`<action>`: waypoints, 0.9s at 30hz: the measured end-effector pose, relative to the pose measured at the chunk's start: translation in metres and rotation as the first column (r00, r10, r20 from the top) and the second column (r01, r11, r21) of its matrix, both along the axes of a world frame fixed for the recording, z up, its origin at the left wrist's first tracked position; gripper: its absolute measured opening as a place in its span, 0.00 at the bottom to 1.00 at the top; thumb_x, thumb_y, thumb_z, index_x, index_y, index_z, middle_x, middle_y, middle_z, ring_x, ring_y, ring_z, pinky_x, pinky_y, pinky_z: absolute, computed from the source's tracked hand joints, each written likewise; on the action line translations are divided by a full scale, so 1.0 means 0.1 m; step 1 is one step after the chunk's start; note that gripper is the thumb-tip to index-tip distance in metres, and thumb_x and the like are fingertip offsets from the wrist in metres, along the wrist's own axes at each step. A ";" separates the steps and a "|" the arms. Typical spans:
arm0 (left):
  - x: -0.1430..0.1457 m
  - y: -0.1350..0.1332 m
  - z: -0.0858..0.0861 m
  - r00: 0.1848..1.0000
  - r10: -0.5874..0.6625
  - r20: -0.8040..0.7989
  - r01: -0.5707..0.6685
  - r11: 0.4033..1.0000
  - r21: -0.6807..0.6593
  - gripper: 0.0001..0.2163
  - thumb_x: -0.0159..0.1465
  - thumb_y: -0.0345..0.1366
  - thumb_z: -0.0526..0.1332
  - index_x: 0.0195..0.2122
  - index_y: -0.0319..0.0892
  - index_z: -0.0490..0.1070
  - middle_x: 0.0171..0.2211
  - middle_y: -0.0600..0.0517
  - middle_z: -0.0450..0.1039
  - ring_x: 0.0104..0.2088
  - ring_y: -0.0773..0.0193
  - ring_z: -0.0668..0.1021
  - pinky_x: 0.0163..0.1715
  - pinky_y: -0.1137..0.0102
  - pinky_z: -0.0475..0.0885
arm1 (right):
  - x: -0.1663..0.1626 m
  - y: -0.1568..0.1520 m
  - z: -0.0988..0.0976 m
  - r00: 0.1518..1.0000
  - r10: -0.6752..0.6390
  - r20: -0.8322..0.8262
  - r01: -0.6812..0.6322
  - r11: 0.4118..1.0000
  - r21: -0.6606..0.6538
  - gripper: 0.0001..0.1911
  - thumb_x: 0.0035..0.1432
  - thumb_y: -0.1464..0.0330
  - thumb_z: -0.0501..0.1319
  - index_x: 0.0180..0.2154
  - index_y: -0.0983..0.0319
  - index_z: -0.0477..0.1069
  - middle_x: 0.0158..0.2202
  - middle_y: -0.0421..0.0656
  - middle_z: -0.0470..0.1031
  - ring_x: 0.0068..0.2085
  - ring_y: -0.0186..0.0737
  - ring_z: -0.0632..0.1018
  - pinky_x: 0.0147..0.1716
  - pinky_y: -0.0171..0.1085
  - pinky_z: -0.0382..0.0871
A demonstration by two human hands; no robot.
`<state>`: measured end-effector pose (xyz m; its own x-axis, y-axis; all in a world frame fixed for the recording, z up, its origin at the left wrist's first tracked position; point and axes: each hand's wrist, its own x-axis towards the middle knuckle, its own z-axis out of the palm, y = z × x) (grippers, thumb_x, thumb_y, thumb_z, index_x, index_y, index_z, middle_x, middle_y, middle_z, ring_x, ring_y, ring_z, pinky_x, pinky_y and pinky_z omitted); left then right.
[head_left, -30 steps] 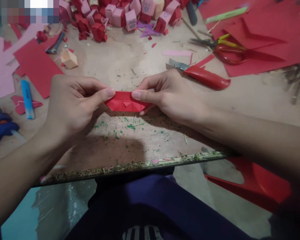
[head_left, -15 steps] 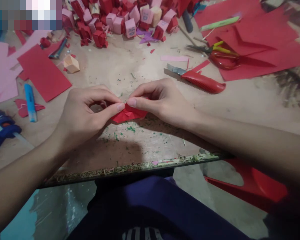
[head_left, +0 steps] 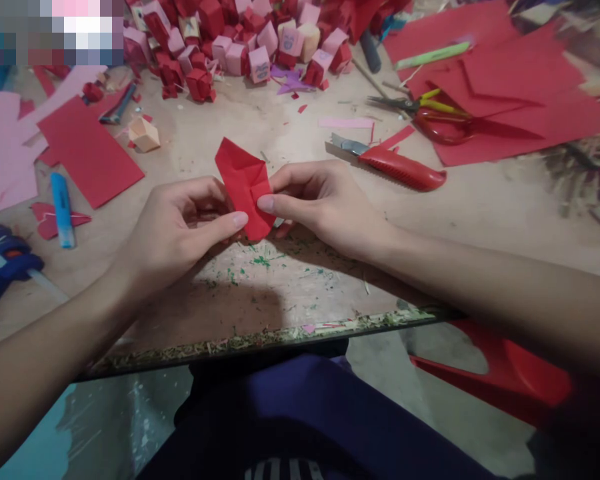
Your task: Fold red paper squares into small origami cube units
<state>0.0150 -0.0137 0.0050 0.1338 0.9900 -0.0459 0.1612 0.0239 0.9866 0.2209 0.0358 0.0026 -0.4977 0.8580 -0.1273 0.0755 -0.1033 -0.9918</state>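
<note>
A folded piece of red paper (head_left: 244,181) stands upright between both hands, just above the worn wooden table (head_left: 505,200). My left hand (head_left: 180,227) pinches its lower left side between thumb and curled fingers. My right hand (head_left: 325,203) pinches its lower right side, thumb tip against the paper. The two thumbs almost meet at the paper's lower part. Its upper half rises free above the fingers.
A red-handled cutter (head_left: 395,168) lies just beyond my right hand. Red-handled scissors (head_left: 430,113) rest on red sheets (head_left: 520,87) at back right. Several small red and pink paper boxes (head_left: 250,40) are heaped at the back. At left lie a red sheet (head_left: 87,153), a blue marker (head_left: 63,208) and a blue glue gun (head_left: 3,260).
The red paper was a flat, wide strip held level. My hands drew together and turned it, and it now stands upright between the thumbs.
</note>
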 end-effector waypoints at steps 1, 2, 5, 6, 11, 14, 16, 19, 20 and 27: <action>0.00 0.00 0.00 1.000 -0.013 -0.016 0.013 1.000 0.000 0.08 0.61 0.40 0.75 0.31 0.44 0.81 0.27 0.50 0.79 0.25 0.65 0.77 0.21 0.72 0.70 | 0.00 0.00 0.00 1.000 -0.019 -0.003 0.019 1.000 -0.001 0.04 0.60 0.67 0.73 0.33 0.59 0.81 0.33 0.42 0.83 0.32 0.40 0.82 0.32 0.38 0.79; 0.00 -0.01 0.01 1.000 -0.007 -0.025 0.007 1.000 0.001 0.08 0.62 0.40 0.75 0.31 0.43 0.80 0.27 0.50 0.79 0.25 0.66 0.76 0.21 0.73 0.69 | -0.01 -0.01 0.01 1.000 -0.031 -0.006 0.031 1.000 -0.001 0.04 0.60 0.68 0.73 0.33 0.59 0.81 0.34 0.42 0.83 0.33 0.40 0.82 0.32 0.38 0.79; 0.00 -0.01 0.03 0.994 0.110 0.022 -0.111 0.994 0.004 0.07 0.63 0.40 0.74 0.34 0.44 0.80 0.27 0.52 0.76 0.23 0.68 0.74 0.18 0.75 0.67 | 0.00 0.00 0.01 1.000 -0.025 0.003 0.025 0.999 0.021 0.03 0.60 0.69 0.72 0.33 0.59 0.81 0.33 0.42 0.82 0.31 0.39 0.80 0.30 0.38 0.77; 0.00 0.00 0.03 0.987 0.156 0.045 -0.156 0.988 0.012 0.07 0.64 0.40 0.73 0.35 0.44 0.80 0.26 0.53 0.74 0.22 0.69 0.73 0.17 0.75 0.67 | 0.00 0.00 0.01 1.000 -0.012 0.016 0.011 0.999 0.037 0.02 0.60 0.70 0.71 0.33 0.59 0.81 0.32 0.42 0.82 0.31 0.39 0.80 0.30 0.38 0.76; 0.00 0.02 0.04 0.982 0.184 0.036 -0.186 0.981 0.046 0.08 0.65 0.41 0.72 0.35 0.45 0.76 0.22 0.56 0.69 0.18 0.70 0.70 0.14 0.75 0.63 | 0.01 -0.05 0.00 0.991 0.005 0.133 -0.029 0.984 0.177 0.03 0.61 0.70 0.69 0.33 0.58 0.82 0.30 0.41 0.79 0.32 0.39 0.78 0.32 0.38 0.72; 0.01 0.02 0.04 0.992 0.122 0.009 -0.122 0.993 -0.003 0.07 0.62 0.35 0.73 0.36 0.45 0.76 0.24 0.55 0.74 0.19 0.69 0.72 0.15 0.74 0.64 | 0.00 -0.08 0.02 0.985 -0.012 0.171 -0.028 0.972 0.232 0.03 0.61 0.69 0.70 0.33 0.58 0.82 0.30 0.40 0.79 0.33 0.40 0.77 0.32 0.38 0.71; 0.02 0.01 0.04 0.995 0.102 0.015 -0.101 0.994 -0.028 0.07 0.60 0.31 0.72 0.37 0.44 0.76 0.29 0.52 0.78 0.21 0.67 0.75 0.17 0.74 0.65 | 0.00 -0.08 0.02 0.987 -0.031 0.160 -0.011 0.966 0.257 0.04 0.60 0.69 0.70 0.32 0.59 0.81 0.31 0.41 0.79 0.34 0.41 0.78 0.33 0.38 0.72; 0.03 0.00 0.05 0.998 0.058 0.000 -0.058 0.998 -0.010 0.10 0.58 0.26 0.70 0.39 0.43 0.77 0.32 0.53 0.79 0.24 0.66 0.78 0.19 0.74 0.68 | 0.01 -0.04 -0.01 0.991 -0.076 0.106 0.043 0.958 0.283 0.04 0.61 0.69 0.69 0.32 0.60 0.80 0.32 0.41 0.80 0.36 0.41 0.80 0.36 0.38 0.75; 0.03 0.01 0.05 0.999 0.039 -0.015 -0.039 0.999 0.019 0.11 0.57 0.25 0.70 0.40 0.42 0.77 0.31 0.54 0.78 0.26 0.66 0.79 0.21 0.75 0.69 | 0.01 -0.03 -0.02 0.992 -0.094 0.089 0.065 0.957 0.284 0.04 0.61 0.69 0.69 0.32 0.60 0.80 0.32 0.42 0.81 0.36 0.41 0.80 0.35 0.38 0.76; 0.00 0.03 0.00 0.982 0.037 -0.186 -0.001 0.982 0.190 0.13 0.57 0.25 0.74 0.44 0.40 0.79 0.32 0.55 0.80 0.29 0.69 0.78 0.24 0.78 0.70 | 0.01 0.01 -0.11 0.990 -0.114 0.079 0.083 0.945 0.315 0.03 0.63 0.70 0.69 0.35 0.59 0.82 0.32 0.42 0.82 0.33 0.41 0.81 0.33 0.38 0.77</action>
<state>0.0145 -0.0104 0.0046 0.1213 0.9855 0.1186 0.3451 -0.1539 0.9258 0.2217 0.0370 -0.0083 -0.4072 0.9066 0.1106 0.1758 0.1966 -0.9646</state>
